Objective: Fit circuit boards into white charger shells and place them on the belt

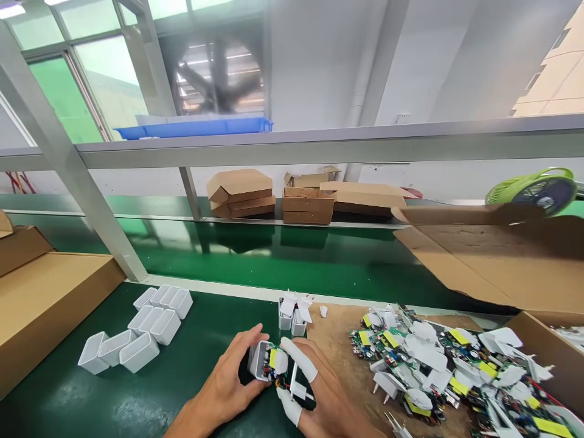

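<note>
My left hand (230,377) is closed around a white plastic housing (257,360), tilted with its open end to the right. My right hand (322,389), with white finger cots on its thumb and a finger, grips a small circuit board (272,362) that has a yellow-wrapped part. The board is at the mouth of the housing; how far it sits inside I cannot tell. A white flat piece (298,389) hangs by the board under my right fingers. Just behind my hands stand a few white housings (286,321) with white pieces on top.
Several white housings (139,353) stand in rows at left, beside a cardboard box (55,304). At right, a heap of circuit boards (424,359) lies on brown cardboard (337,365). A large open carton (493,261) borders it. A metal frame (292,149) crosses above the green bench.
</note>
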{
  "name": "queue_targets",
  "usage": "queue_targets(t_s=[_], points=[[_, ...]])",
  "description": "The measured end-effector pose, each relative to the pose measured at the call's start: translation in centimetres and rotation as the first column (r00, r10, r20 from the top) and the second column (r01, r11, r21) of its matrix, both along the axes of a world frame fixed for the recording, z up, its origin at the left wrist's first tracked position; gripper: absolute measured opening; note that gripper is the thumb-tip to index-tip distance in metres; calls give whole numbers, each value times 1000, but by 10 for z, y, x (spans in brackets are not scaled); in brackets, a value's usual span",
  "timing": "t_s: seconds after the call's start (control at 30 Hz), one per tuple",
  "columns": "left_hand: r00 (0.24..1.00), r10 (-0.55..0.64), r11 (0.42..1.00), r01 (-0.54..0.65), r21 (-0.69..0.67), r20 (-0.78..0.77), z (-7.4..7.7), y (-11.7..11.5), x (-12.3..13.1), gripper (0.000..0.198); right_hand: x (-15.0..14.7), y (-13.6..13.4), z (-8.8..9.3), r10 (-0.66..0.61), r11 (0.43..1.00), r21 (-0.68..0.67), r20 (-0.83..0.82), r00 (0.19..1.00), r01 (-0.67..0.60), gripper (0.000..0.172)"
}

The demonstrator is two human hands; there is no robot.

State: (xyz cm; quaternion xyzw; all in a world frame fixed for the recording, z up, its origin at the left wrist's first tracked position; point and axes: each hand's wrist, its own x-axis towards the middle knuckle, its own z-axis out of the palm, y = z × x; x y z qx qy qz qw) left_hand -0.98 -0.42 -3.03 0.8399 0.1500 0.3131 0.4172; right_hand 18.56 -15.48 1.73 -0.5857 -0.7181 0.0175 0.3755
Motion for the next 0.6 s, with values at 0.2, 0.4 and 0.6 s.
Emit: queue_targets(t_s=[0.2, 0.4, 0.6], points=[[1000, 9, 996, -7, 90, -13, 1, -1, 0, 87, 3, -1, -1, 60, 987, -151, -12, 998, -62, 85], [999, -1, 994, 5, 109, -36, -4, -1, -2, 85, 1, -1, 2, 67, 976, -210, 13, 998, -63, 82], [998, 2, 993, 5, 120, -61, -4, -1, -3, 86, -2, 1, 5, 10, 966, -259, -25, 1000, -16, 74]])
